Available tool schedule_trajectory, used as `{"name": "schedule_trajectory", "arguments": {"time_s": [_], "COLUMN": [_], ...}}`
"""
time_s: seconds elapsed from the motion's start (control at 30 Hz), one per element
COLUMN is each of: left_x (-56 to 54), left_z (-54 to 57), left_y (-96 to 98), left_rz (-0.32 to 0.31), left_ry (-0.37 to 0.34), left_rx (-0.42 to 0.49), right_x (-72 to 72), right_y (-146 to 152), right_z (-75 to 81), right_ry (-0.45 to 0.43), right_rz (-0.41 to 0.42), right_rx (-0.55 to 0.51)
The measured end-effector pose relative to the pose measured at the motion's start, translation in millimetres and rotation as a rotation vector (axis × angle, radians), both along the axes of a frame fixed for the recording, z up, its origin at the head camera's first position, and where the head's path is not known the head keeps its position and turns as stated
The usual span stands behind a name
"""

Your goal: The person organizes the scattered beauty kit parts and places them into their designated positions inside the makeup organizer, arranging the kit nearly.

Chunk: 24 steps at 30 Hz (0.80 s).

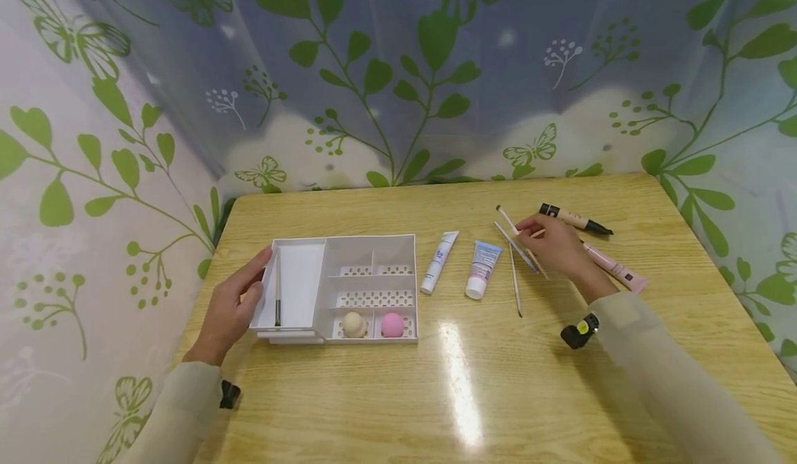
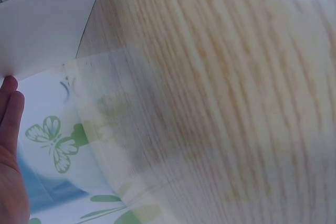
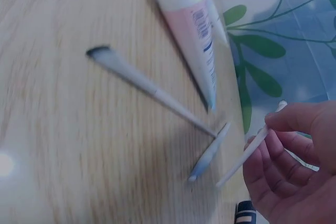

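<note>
My right hand [image 1: 556, 248] pinches a thin white makeup brush [image 3: 241, 160] between thumb and fingers, raised over the table. Below it lie another makeup brush [image 1: 515, 281] and a slim white-and-bluish stick [image 3: 209, 153], whose kind I cannot tell. At the left, my left hand [image 1: 232, 305] rests with fairly straight fingers against the side of a white organizer box [image 1: 371, 240]. One makeup brush [image 1: 278, 288] lies in the box's long left section. A beige sponge [image 1: 354, 325] and a pink sponge [image 1: 392, 325] occupy two small front compartments.
Between box and right hand lie a white tube [image 1: 439, 262] and a blue-and-pink tube [image 1: 483, 269]. Beyond the right hand are a beige tube with black ends [image 1: 575, 220] and a pink tube [image 1: 615, 267]. A patterned curtain [image 1: 398, 90] borders the wooden table [image 1: 373, 402].
</note>
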State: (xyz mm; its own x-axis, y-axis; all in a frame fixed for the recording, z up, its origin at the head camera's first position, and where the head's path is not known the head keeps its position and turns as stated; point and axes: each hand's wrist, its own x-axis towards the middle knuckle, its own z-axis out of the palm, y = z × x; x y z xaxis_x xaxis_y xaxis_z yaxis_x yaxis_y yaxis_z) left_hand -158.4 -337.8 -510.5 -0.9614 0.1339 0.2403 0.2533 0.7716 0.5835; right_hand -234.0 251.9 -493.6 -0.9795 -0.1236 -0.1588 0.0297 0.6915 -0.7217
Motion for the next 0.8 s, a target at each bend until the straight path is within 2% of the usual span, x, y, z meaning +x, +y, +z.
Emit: {"name": "schedule_trajectory", "arguments": {"time_s": [0.2, 0.43, 0.8], "left_x": [0.1, 0.0, 0.4], "left_z": [-0.5, -0.5, -0.3], "left_y": [-0.4, 0.7, 0.9], "left_rz": [-0.006, -0.004, -0.001], "left_ry": [0.004, -0.001, -0.012], "left_rx": [0.014, 0.024, 0.023], "right_x": [0.3, 0.9, 3.2], "right_y": [-8, -15, -28], "right_z": [3.0, 7.5, 15.1], "right_ry": [-0.036, -0.053, -0.015], "right_rz": [-0.008, -0.022, -0.006], "right_rx": [-0.092, -0.137, -0.18]}}
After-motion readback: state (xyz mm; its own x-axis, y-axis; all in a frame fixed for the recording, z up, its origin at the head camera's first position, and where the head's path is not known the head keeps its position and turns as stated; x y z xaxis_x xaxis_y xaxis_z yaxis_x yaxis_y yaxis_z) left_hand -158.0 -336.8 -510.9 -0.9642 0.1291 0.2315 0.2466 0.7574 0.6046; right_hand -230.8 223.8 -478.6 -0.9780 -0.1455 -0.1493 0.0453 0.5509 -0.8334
